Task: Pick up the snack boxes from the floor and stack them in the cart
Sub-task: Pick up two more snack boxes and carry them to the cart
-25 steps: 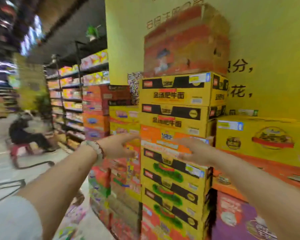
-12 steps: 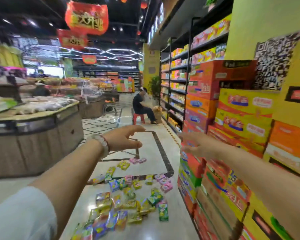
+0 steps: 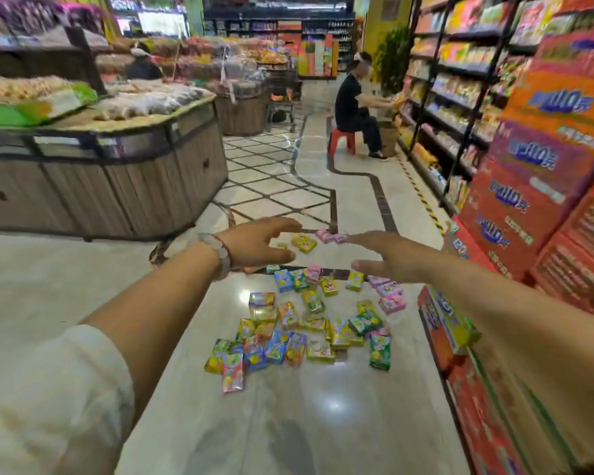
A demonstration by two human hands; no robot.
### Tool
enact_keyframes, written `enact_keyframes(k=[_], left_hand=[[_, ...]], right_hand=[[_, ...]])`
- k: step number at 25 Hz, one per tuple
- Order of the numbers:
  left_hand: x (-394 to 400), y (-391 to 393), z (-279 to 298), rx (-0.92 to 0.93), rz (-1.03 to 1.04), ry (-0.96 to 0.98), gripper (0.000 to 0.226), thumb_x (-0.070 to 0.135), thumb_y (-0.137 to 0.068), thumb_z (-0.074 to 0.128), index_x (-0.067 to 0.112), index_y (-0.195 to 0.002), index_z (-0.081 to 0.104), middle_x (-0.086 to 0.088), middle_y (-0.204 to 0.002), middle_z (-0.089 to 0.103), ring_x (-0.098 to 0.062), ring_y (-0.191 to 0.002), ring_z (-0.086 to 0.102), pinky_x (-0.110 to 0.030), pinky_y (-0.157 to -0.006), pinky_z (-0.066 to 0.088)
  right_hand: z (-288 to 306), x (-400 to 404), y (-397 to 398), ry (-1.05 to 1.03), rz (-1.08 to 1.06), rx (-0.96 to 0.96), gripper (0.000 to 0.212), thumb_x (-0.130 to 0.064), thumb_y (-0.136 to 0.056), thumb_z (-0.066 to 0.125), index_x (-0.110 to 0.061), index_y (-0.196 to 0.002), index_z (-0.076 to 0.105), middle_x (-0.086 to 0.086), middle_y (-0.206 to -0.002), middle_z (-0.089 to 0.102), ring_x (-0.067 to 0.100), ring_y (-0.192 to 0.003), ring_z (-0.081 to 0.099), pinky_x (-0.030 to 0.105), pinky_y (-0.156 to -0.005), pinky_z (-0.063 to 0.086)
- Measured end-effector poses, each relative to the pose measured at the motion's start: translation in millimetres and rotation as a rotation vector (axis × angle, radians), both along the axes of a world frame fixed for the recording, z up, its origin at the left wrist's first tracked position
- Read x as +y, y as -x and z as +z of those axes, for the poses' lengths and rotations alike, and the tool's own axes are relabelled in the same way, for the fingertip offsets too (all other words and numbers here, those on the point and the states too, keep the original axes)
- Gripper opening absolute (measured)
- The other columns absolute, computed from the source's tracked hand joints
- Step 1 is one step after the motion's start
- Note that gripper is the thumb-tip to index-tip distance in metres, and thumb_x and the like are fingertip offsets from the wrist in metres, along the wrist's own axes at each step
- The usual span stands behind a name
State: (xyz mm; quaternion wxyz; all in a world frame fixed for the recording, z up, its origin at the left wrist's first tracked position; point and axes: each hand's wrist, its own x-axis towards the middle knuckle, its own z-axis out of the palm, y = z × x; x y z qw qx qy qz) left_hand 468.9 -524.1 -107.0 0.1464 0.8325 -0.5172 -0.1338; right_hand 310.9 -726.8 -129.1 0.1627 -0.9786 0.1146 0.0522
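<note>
The snack boxes (image 3: 299, 323) lay scattered on the shiny floor (image 3: 323, 423) in the aisle, many small colourful packs close together, with a few yellow and pink ones a little further away. Both arms were stretched forward above them. The left hand (image 3: 258, 245) was held out with the fingers spread and relaxed, its grip holding nothing, and the right hand (image 3: 388, 255) was the same, fingers straight and empty. Neither hand touched a box; they hung well above the floor. No cart could be seen in this view, so I cannot tell where the stacking place was. It seemed that the step in hand was the reach toward the pile, before the first pick. The next move would probably call for bending down, lowering one hand to a box at the edge of the pile and closing the fingers around it. Stacked cartons (image 3: 528, 186) stood at the right, and a seated person (image 3: 357, 104) was further along the aisle.
</note>
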Motion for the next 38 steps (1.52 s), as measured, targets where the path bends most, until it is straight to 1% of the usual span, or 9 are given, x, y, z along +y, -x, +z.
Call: enact_keyframes(k=[8, 14, 20, 27, 30, 33, 35, 36, 38], left_hand=[[-82, -134, -112, 0.181, 0.059, -0.114, 0.059, 0.027, -0.090, 0.059, 0.020, -0.143, 0.033, 0.000, -0.148, 0.036, -0.016, -0.131, 0.038, -0.015, -0.092, 0.029], [-139, -228, -205, 0.326, 0.198, -0.118, 0.056, 0.024, -0.091, 0.057, 0.020, -0.142, 0.034, -0.002, -0.148, 0.034, -0.017, -0.133, 0.036, -0.013, -0.092, 0.028], [-151, -314, -322, 0.464, 0.280, -0.196, 0.059, 0.019, -0.091, 0.059, 0.019, -0.143, 0.033, -0.005, -0.150, 0.032, -0.019, -0.136, 0.033, -0.016, -0.101, 0.024], [-190, -374, -560, 0.589, 0.348, -0.255, 0.060, 0.025, -0.088, 0.061, 0.018, -0.142, 0.034, -0.005, -0.150, 0.032, -0.021, -0.136, 0.034, -0.022, -0.107, 0.026], [-210, -380, -685, 0.685, 0.423, -0.242, 0.070, 0.028, -0.084, 0.064, 0.013, -0.144, 0.031, -0.010, -0.149, 0.034, -0.027, -0.133, 0.040, -0.042, -0.108, 0.035], [-226, -389, -806, 0.625, 0.444, -0.343, 0.069, 0.024, -0.092, 0.057, 0.010, -0.148, 0.019, -0.013, -0.152, 0.026, -0.031, -0.136, 0.035, -0.044, -0.107, 0.035], [-232, -397, -858, 0.601, 0.476, -0.408, 0.056, 0.025, -0.094, 0.054, 0.010, -0.142, 0.030, -0.015, -0.144, 0.039, -0.031, -0.129, 0.042, -0.036, -0.097, 0.042], [-236, -401, -878, 0.590, 0.499, -0.418, 0.041, 0.024, -0.094, 0.053, 0.011, -0.131, 0.040, -0.014, -0.127, 0.051, -0.030, -0.116, 0.050, -0.031, -0.083, 0.044], [-241, -405, -908, 0.624, 0.602, -0.413, 0.034, 0.024, -0.094, 0.053, 0.009, -0.122, 0.044, -0.010, -0.106, 0.054, -0.027, -0.094, 0.050, -0.030, -0.067, 0.038]], right_hand=[[-119, -82, -144, -0.162, -0.038, 0.128, 0.057, -0.042, -0.096, 0.048, -0.026, -0.148, 0.030, 0.000, -0.155, 0.028, 0.018, -0.140, 0.029, 0.025, -0.110, 0.024], [-202, -143, -263, -0.305, -0.107, 0.196, 0.055, -0.041, -0.097, 0.045, -0.024, -0.147, 0.031, 0.001, -0.156, 0.027, 0.022, -0.139, 0.033, 0.038, -0.111, 0.031], [-315, -161, -352, -0.462, -0.265, 0.282, 0.053, -0.036, -0.098, 0.045, -0.017, -0.146, 0.033, 0.008, -0.147, 0.040, 0.023, -0.129, 0.045, 0.026, -0.094, 0.036], [-562, -169, -405, -0.588, -0.505, 0.323, 0.044, -0.032, -0.097, 0.050, -0.014, -0.136, 0.044, 0.001, -0.114, 0.049, 0.017, -0.097, 0.047, 0.025, -0.075, 0.038], [-686, -166, -414, -0.620, -0.553, 0.399, 0.044, -0.030, -0.096, 0.052, -0.009, -0.134, 0.044, 0.007, -0.123, 0.054, 0.023, -0.097, 0.053, 0.025, -0.072, 0.039], [-790, -169, -423, -0.550, -0.544, 0.493, 0.043, -0.029, -0.097, 0.049, 0.006, -0.123, 0.052, 0.019, -0.117, 0.060, 0.033, -0.104, 0.056, 0.030, -0.059, 0.029], [-838, -172, -428, -0.499, -0.530, 0.542, 0.040, -0.026, -0.097, 0.049, 0.011, -0.105, 0.058, 0.022, -0.095, 0.060, 0.034, -0.093, 0.055, 0.029, -0.052, 0.028], [-859, -174, -432, -0.471, -0.549, 0.535, 0.037, -0.027, -0.097, 0.050, 0.009, -0.092, 0.058, 0.018, -0.086, 0.059, 0.032, -0.091, 0.055, 0.029, -0.050, 0.028], [-882, -176, -436, -0.442, -0.631, 0.478, 0.031, -0.029, -0.095, 0.054, 0.000, -0.083, 0.052, 0.012, -0.085, 0.057, 0.032, -0.097, 0.055, 0.030, -0.052, 0.032]])
